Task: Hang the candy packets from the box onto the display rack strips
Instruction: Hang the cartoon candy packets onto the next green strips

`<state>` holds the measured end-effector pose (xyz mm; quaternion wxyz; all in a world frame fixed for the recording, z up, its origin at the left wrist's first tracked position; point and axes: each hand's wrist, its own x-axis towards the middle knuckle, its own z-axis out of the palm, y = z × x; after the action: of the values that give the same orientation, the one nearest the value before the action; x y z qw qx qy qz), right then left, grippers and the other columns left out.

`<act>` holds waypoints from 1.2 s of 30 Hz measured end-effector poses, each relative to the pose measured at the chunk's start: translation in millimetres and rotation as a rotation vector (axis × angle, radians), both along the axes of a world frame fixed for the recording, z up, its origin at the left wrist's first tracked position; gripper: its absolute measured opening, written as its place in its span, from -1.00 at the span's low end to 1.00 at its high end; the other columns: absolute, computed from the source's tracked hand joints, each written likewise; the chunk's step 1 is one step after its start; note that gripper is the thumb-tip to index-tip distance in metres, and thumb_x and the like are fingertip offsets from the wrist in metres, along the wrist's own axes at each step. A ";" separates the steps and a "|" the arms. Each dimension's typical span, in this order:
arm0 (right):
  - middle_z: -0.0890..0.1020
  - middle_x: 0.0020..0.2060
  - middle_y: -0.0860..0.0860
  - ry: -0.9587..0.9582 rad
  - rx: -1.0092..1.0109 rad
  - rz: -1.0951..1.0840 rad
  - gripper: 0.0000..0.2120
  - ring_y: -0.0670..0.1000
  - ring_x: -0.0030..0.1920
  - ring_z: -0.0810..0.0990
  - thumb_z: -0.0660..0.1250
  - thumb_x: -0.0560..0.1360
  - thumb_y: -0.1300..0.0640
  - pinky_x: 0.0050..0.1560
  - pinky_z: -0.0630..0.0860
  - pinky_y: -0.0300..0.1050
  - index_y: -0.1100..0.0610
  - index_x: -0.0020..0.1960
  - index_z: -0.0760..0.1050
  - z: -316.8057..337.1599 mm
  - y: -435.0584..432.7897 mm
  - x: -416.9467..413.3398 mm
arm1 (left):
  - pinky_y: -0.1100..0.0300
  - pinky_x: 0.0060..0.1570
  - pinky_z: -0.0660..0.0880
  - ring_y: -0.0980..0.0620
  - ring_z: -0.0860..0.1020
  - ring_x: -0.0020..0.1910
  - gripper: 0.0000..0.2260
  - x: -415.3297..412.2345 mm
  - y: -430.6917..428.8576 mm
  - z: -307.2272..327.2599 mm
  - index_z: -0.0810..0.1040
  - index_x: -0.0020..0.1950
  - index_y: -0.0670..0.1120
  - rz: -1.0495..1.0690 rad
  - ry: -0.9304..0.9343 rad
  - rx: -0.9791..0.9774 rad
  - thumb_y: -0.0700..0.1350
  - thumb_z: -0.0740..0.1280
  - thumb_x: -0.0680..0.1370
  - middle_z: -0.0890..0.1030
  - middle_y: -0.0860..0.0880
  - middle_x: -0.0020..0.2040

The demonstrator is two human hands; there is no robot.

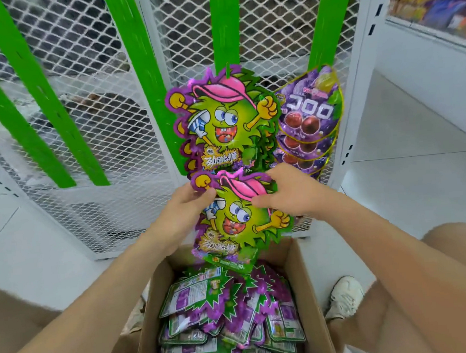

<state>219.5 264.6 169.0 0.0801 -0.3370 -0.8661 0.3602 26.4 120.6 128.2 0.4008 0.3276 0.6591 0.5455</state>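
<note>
Fingers of the left hand (185,201) and right hand (289,192) pinch the top edge of a candy packet (238,220), held above the box (304,282) of packets at 6 o'clock. At 12 o'clock, another packet (222,121) hangs on a green strip (224,23).

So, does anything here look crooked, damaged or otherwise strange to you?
Nothing looks damaged. The packet held by the left hand and right hand is tilted, not yet on the green strip. In the cardboard box the packets lie in a loose heap, mostly back side up.
</note>
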 end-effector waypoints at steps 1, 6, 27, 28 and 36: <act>0.44 -0.40 -0.02 0.088 -0.059 -0.031 -0.85 -0.06 -0.41 0.33 0.53 0.52 0.08 -0.36 0.28 -0.14 0.17 -0.08 0.67 3.9 -0.6 2.1 | -0.07 0.34 0.56 -0.02 0.68 0.24 -0.84 1.2 -0.2 4.9 0.66 0.25 0.04 0.041 -0.022 0.023 -0.08 0.35 0.70 0.74 0.00 0.21; 0.66 -0.25 -0.06 0.447 -0.096 -0.123 -0.83 -0.12 -0.26 0.51 0.41 0.61 -0.02 -0.22 0.50 -0.12 0.06 0.04 0.68 23.7 -15.2 -9.4 | 0.03 0.28 0.58 0.10 0.69 0.19 -0.84 2.8 5.8 38.4 0.62 0.26 0.04 0.140 0.089 0.171 -0.11 0.30 0.73 0.75 0.07 0.16; 0.63 -0.16 -0.17 0.664 0.594 -0.269 -0.84 -0.18 -0.19 0.55 0.33 0.64 0.07 -0.07 0.46 -0.13 0.06 0.17 0.61 153.5 48.3 -74.9 | 0.05 0.12 0.53 0.07 0.63 -0.02 -0.84 -16.5 103.0 200.6 0.68 0.08 0.07 0.144 0.464 0.315 -0.03 0.39 0.52 0.71 0.04 -0.01; 0.64 -0.07 -0.17 0.695 0.582 -0.261 -0.82 -0.14 -0.09 0.59 0.36 0.62 0.07 0.04 0.50 -0.06 0.05 0.21 0.57 155.3 49.0 -77.4 | 0.00 0.21 0.54 0.03 0.66 0.06 -0.84 -17.2 104.1 200.3 0.71 0.03 0.05 0.140 0.399 0.320 0.03 0.42 0.49 0.73 0.03 0.03; 0.67 -0.12 -0.15 0.832 0.581 -0.331 -0.81 -0.12 -0.15 0.64 0.46 0.50 0.08 -0.03 0.59 0.07 0.00 0.09 0.53 150.8 46.2 -76.1 | -0.05 0.28 0.59 -0.03 0.75 0.07 -0.76 -14.7 106.4 201.6 0.80 -0.04 0.07 0.052 0.151 0.275 0.19 0.44 0.57 0.79 -0.03 0.02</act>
<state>143.4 310.7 319.8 0.5626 -0.2618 -0.7605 0.1913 11.7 227.0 329.8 0.2875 0.4024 0.6145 0.6147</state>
